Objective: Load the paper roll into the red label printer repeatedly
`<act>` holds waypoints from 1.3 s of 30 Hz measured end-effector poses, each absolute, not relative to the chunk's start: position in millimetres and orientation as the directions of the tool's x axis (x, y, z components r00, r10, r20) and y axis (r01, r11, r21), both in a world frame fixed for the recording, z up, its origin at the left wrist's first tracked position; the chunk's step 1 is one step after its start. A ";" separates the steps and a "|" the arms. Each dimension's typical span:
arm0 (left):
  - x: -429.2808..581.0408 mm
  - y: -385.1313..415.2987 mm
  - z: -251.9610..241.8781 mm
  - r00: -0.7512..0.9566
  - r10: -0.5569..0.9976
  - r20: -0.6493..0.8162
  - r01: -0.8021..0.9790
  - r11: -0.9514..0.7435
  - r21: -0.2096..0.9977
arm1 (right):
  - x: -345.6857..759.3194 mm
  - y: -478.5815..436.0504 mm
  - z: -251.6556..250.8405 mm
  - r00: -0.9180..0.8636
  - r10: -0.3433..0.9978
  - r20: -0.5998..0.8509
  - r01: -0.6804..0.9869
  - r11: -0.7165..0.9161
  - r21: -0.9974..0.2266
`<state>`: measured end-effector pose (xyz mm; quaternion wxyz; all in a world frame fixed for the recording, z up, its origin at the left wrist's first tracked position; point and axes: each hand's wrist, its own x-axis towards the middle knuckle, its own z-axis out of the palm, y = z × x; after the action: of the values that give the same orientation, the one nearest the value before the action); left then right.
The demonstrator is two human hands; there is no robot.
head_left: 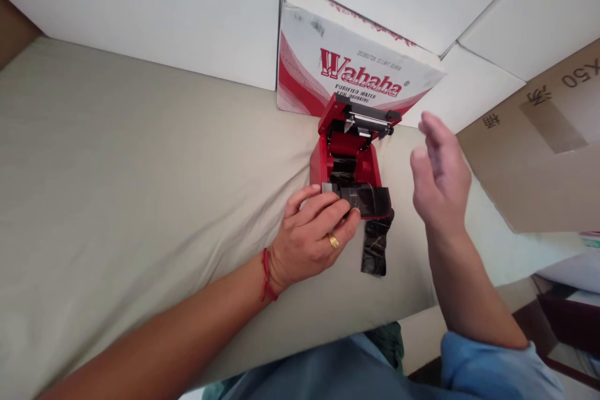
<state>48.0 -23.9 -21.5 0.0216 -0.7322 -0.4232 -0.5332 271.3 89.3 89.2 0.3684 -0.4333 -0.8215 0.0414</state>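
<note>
A small red machine with a raised lid (360, 115), which looks like a label printer, stands on the cloth-covered surface. Inside its red body (320, 162) lies glossy black film. More black film (375, 244) hangs down from its front edge. My left hand (312, 231), with a gold ring and a red wrist string, has its fingers curled over the black front flap (370, 200); the thumb is hidden. To the right of the machine, my right hand (440, 175) is raised in the air, with thumb and fingers apart and nothing in it.
Behind the machine stands a white and red Wahaha water carton (360, 69) against white panels (164, 12). A brown cardboard box (539, 144) is at the right. The beige cloth (117, 200) has creases left of the machine.
</note>
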 end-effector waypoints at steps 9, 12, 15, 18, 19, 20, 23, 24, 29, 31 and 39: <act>50.3 -22.4 -23.1 0.062 0.539 0.840 0.707 -0.618 0.344 | 229.5 152.7 93.5 -0.453 0.745 0.489 0.651 0.651 -0.389; 48.6 -23.8 -24.0 0.064 0.583 0.810 0.675 -0.623 0.395 | 237.2 119.6 92.9 -0.465 0.706 0.534 0.637 0.686 -0.353; 47.4 -25.2 -23.5 0.062 0.561 0.825 0.692 -0.620 0.370 | 254.8 91.0 84.3 -0.552 0.678 0.486 0.626 0.722 -0.295; 47.4 -26.1 -21.0 0.067 0.527 0.848 0.717 -0.616 0.326 | 271.3 70.4 68.8 -0.635 0.663 0.396 0.591 0.748 -0.303; 47.5 -26.3 -19.9 0.073 0.520 0.851 0.726 -0.613 0.312 | 274.9 65.6 63.3 -0.644 0.661 0.385 0.583 0.750 -0.313; 47.5 -26.5 -18.8 0.080 0.516 0.853 0.735 -0.608 0.299 | 277.2 62.2 58.3 -0.644 0.660 0.388 0.577 0.751 -0.320; 47.1 -27.3 -15.8 0.083 0.543 0.835 0.744 -0.592 0.311 | 277.6 59.0 48.9 -0.633 0.645 0.429 0.568 0.763 -0.309; 46.9 -27.7 -14.8 0.080 0.550 0.831 0.737 -0.594 0.322 | 276.2 58.7 48.2 -0.625 0.645 0.440 0.574 0.762 -0.301; 38.8 -27.9 -8.9 -0.059 0.595 0.802 0.580 -0.633 0.512 | 266.7 40.2 52.1 -0.580 0.622 0.526 0.564 0.773 -0.292; 30.2 -22.5 -9.9 -0.221 0.688 0.692 0.454 -0.555 0.697 | 264.5 25.8 51.5 -0.624 0.549 0.556 0.483 0.830 -0.278; 10.2 12.9 -29.2 -0.090 0.989 0.117 -0.242 -0.136 0.961 | 268.3 1.7 38.5 -0.669 0.468 0.578 0.430 0.877 -0.214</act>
<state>10.2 12.9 -29.2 -0.5064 -0.4458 -0.4192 -0.6075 268.3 1.7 38.5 0.3243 -0.2461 -0.9129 0.0296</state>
